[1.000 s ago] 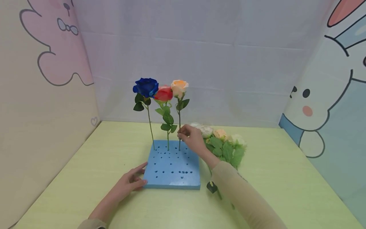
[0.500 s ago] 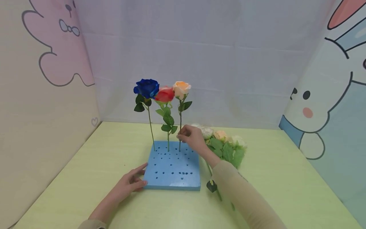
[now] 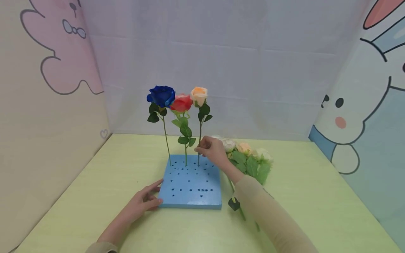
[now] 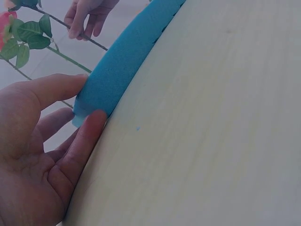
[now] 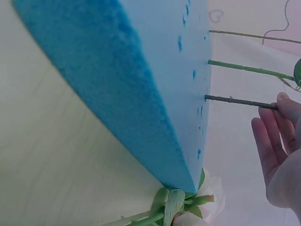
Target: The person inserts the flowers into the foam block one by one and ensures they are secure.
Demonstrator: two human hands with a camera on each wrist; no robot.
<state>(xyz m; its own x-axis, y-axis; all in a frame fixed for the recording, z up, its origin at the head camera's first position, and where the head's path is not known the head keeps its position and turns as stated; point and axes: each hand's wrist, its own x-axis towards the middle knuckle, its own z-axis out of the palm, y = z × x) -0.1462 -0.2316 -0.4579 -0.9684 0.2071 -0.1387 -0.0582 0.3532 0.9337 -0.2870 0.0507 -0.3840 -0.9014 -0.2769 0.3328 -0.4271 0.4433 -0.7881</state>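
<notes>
Blue block (image 3: 186, 202), flat on the table (image 3: 126, 161), bearing near its far edge, from left, a standing blue rose (image 3: 161, 96), red rose (image 3: 181, 103) and peach rose (image 3: 199, 95). We see the right hand (image 3: 212, 151) pinching the peach rose's stem (image 3: 198, 160) just above the block, while the left hand (image 3: 140, 203), unclenched, rests extended fingers against the block's left side. At right we note more flowers (image 3: 251, 166) lying down.
</notes>
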